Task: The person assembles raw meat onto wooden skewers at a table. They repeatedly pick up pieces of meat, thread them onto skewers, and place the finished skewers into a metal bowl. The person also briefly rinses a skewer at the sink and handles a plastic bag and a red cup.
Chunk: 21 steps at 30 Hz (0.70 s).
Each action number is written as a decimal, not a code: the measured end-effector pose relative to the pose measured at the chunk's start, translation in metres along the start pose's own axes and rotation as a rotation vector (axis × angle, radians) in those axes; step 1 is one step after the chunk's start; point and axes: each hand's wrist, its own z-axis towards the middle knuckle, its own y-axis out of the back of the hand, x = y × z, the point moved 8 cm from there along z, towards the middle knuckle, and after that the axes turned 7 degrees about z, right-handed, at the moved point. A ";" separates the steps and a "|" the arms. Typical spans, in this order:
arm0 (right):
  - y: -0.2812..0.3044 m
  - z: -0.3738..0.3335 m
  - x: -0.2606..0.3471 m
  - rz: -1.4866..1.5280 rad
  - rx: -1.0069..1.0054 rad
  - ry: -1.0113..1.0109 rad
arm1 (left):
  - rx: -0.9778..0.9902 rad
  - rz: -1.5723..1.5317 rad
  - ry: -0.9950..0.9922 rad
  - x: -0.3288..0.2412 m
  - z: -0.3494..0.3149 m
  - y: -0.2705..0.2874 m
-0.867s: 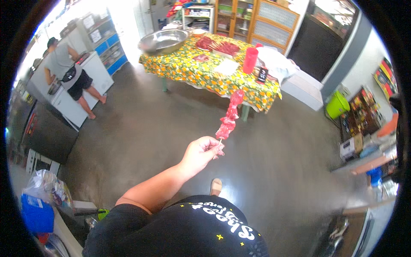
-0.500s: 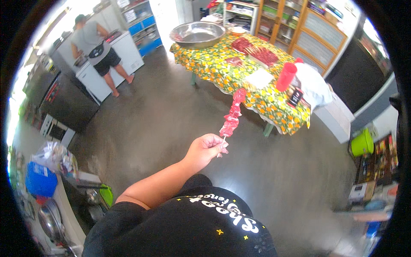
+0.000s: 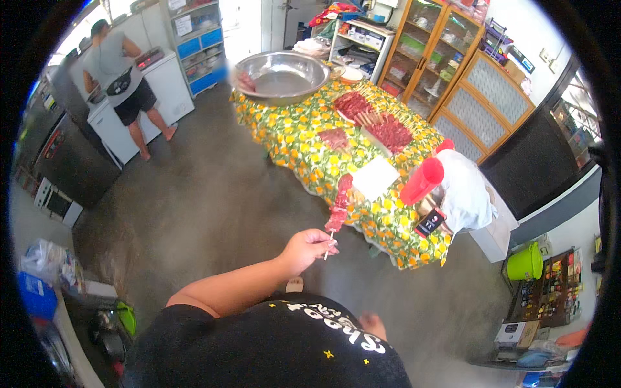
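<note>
My left hand [image 3: 305, 252] is closed, pinching the bare lower end of a skewer of raw red meat [image 3: 339, 204] between thumb and fingers. The skewer stands nearly upright, its tip overlapping the near edge of the table in view. On that table, under a yellow-flowered tablecloth [image 3: 288, 152], lie a white sheet or board [image 3: 375, 178], a small pile of raw meat [image 3: 334, 138] and a tray of meat skewers [image 3: 390, 134]. Another heap of red meat [image 3: 352, 105] sits behind the tray. My right hand does not show.
A wide metal basin [image 3: 283, 77] stands at the table's far left. Toward the right are a red tumbler [image 3: 422, 181], a phone [image 3: 431, 222] and a white cloth [image 3: 462, 191]. A person [image 3: 119, 74] stands at a white chest freezer [image 3: 169, 81]. A green bucket [image 3: 525, 262] is at right.
The table has come nearer and lower in view as I move toward it. My left hand still holds the meat skewer, now closer to the table edge.
</note>
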 end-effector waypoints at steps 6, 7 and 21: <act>0.006 0.113 0.257 0.897 0.124 0.270 | 0.041 -0.052 0.040 -0.007 0.135 -0.035; 0.008 0.127 0.268 0.901 0.079 0.187 | 0.031 -0.086 0.068 -0.007 0.156 -0.039; 0.046 0.409 0.348 0.874 0.222 0.052 | -0.049 -0.144 0.329 0.022 0.390 0.024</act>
